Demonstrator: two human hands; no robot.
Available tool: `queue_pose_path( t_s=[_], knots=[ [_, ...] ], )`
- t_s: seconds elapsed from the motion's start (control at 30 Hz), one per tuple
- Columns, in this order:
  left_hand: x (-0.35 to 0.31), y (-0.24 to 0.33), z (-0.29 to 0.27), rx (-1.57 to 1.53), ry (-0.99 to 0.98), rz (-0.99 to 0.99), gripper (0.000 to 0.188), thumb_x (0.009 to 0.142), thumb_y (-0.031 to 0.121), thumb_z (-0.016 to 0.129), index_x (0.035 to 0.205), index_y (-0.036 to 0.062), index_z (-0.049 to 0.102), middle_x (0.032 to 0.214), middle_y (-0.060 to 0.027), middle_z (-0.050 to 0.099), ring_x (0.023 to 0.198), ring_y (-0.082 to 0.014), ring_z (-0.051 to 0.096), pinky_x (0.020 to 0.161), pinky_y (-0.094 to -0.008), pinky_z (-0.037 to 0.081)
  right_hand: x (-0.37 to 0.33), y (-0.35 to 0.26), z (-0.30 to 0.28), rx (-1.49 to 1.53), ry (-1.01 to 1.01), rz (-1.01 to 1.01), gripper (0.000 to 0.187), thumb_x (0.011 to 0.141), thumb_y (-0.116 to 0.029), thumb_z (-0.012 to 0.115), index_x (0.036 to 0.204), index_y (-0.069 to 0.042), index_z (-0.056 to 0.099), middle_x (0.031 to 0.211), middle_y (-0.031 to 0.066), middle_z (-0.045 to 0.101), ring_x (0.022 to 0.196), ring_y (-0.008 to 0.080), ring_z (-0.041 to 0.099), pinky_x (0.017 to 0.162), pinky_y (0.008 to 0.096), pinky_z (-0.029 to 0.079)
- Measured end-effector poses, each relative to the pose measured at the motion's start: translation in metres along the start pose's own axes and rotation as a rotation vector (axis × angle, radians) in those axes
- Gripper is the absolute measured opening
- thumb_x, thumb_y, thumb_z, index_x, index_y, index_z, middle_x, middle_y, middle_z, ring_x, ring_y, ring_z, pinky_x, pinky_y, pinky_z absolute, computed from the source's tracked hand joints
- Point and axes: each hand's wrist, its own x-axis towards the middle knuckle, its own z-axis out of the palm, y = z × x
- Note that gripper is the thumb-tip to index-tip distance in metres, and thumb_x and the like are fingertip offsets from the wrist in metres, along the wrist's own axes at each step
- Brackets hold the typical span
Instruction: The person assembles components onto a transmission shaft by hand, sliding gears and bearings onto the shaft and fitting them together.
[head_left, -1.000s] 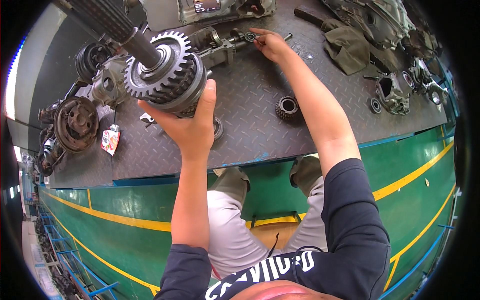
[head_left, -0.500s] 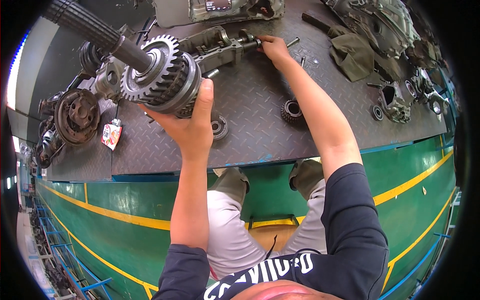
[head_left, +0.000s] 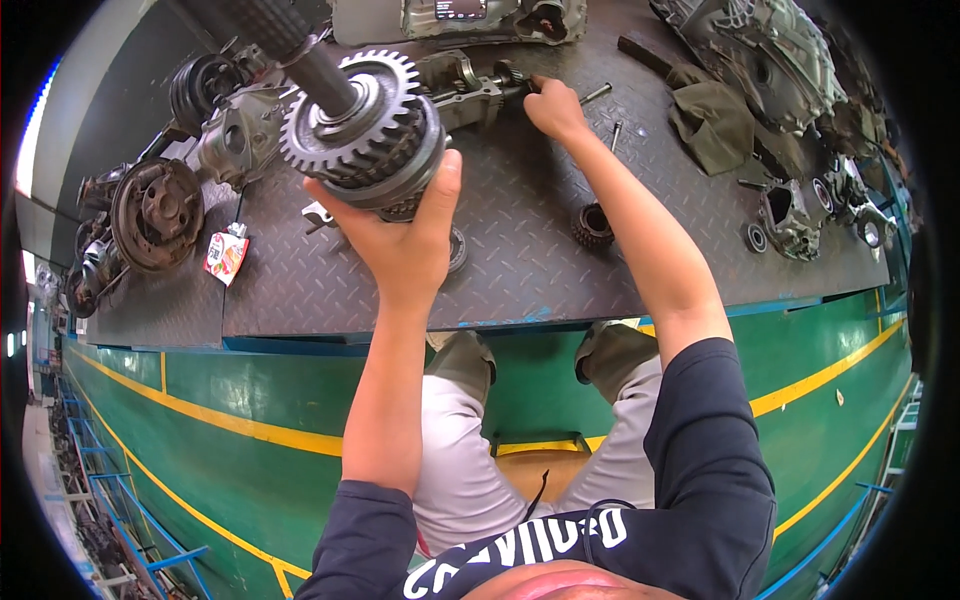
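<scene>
My left hand (head_left: pixel 405 240) grips a gear shaft (head_left: pixel 365 125) from below, thumb on its right side and fingers round the far side. The shaft has a big toothed gear and a ribbed ring, and it is held tilted above the table with its splined end pointing up and left. Farther off lies a long metal housing (head_left: pixel 470 108) with gears inside, partly hidden behind the held gear. My right hand (head_left: pixel 555 108) reaches to the right end of that housing, its fingers closed round the end of a dark shaft (head_left: pixel 529 87). The fingertips are partly hidden.
On the steel table (head_left: pixel 400 300) lie a loose gear (head_left: pixel 592 226), two rods, a brown cloth (head_left: pixel 712 125) and a red-and-white packet (head_left: pixel 226 257). A round brake plate (head_left: pixel 158 215) stands at left. At right are a large gearbox casing (head_left: pixel 760 65) and a small housing (head_left: pixel 790 222).
My left hand has carried the gear shaft a little to the right. My right hand stays at the housing's right end. The whole view has shifted slightly.
</scene>
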Motion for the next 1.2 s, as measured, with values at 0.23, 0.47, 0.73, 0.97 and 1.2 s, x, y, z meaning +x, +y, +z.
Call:
queue_pose_path(
  t_s=[0.23,0.47,0.73,0.97,1.2],
  knots=[
    [-0.001,0.000,0.010,-0.047,-0.015,0.016,0.089,0.088,0.011,0.091,0.151,-0.0007,0.029,0.125,-0.0099,0.064,0.107,-0.0150,0.066,0.099,-0.0311,0.054,0.031,0.051,-0.003,0.327,-0.042,0.100,0.053,0.089,-0.013,0.054,0.137,-0.002,0.074,0.128,0.0223,0.077,0.122,0.0365,0.071,0.107,0.0409,0.052],
    [0.002,-0.007,0.000,-0.045,0.022,-0.008,0.089,0.089,0.013,0.091,0.152,-0.0008,0.029,0.126,-0.0110,0.064,0.108,-0.0157,0.067,0.101,-0.0322,0.053,0.034,0.046,-0.007,0.719,-0.108,0.249,0.046,0.091,-0.001,0.058,0.134,0.002,0.074,0.111,0.0098,0.076,0.097,0.0187,0.069,0.092,0.0295,0.054],
    [0.001,-0.006,0.000,-0.041,0.017,0.072,0.079,0.089,0.008,0.089,0.144,0.0044,0.033,0.121,-0.0094,0.066,0.103,-0.0146,0.070,0.094,-0.0307,0.056,0.044,0.049,0.006,0.424,0.050,0.162,0.038,0.086,-0.010,0.084,0.122,0.001,0.080,0.110,0.0126,0.083,0.097,0.0197,0.078,0.090,0.0326,0.059],
    [0.004,-0.011,-0.003,-0.079,0.000,0.111,0.075,0.088,0.005,0.087,0.138,0.0078,0.032,0.122,-0.0119,0.064,0.103,-0.0149,0.070,0.088,-0.0313,0.059,0.031,0.051,0.012,0.351,0.169,0.008,0.035,0.084,-0.006,0.077,0.118,-0.003,0.082,0.108,0.0121,0.084,0.103,0.0203,0.080,0.095,0.0319,0.059],
    [0.005,-0.010,-0.004,-0.088,0.006,0.090,0.071,0.088,0.003,0.086,0.135,0.0083,0.033,0.116,-0.0098,0.067,0.099,-0.0139,0.071,0.085,-0.0289,0.059,0.019,0.044,0.006,0.402,0.158,0.017,0.046,0.077,0.001,0.057,0.116,-0.002,0.081,0.109,0.0117,0.083,0.105,0.0204,0.079,0.097,0.0317,0.058]
  ],
)
